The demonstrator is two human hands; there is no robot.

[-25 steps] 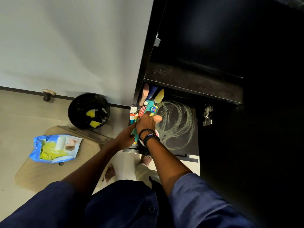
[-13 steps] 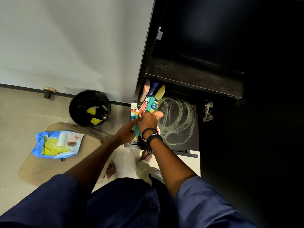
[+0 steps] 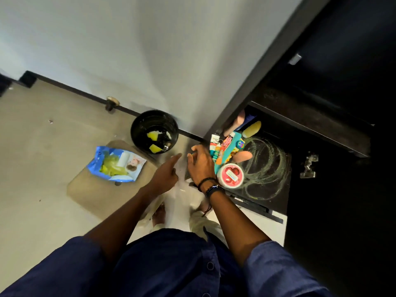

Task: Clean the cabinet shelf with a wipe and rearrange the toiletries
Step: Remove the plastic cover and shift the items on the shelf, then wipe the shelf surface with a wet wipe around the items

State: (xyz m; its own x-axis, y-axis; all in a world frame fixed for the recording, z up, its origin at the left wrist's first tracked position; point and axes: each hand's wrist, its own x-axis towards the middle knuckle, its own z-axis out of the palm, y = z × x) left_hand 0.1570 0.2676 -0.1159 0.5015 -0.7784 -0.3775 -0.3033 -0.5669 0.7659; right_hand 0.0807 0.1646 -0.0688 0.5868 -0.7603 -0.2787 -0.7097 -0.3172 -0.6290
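Observation:
The black cabinet shelf (image 3: 276, 189) shows pale swirling smears on its right part. Toiletries crowd its left side: a red and white round tub (image 3: 230, 175), a teal tube (image 3: 227, 154), small tubes (image 3: 215, 144), a peach egg-shaped item (image 3: 243, 156), a yellow item (image 3: 252, 126) and a pink bottle (image 3: 235, 123). My right hand (image 3: 201, 166) hovers just left of the toiletries, fingers relaxed, holding nothing. My left hand (image 3: 166, 174) is beside it over the floor, fingers stretched out and empty. No wipe is in either hand.
A blue pack of wipes (image 3: 116, 165) lies on a beige stool (image 3: 90, 189) to the left. A black bin (image 3: 154, 135) with yellow scraps stands against the wall. An upper shelf (image 3: 310, 123) overhangs the lower one. A metal hinge (image 3: 308, 166) sits on the right.
Both hands have let go of the toiletries and drawn back to the left off the shelf. The round tub is now uncovered. My view has swung left.

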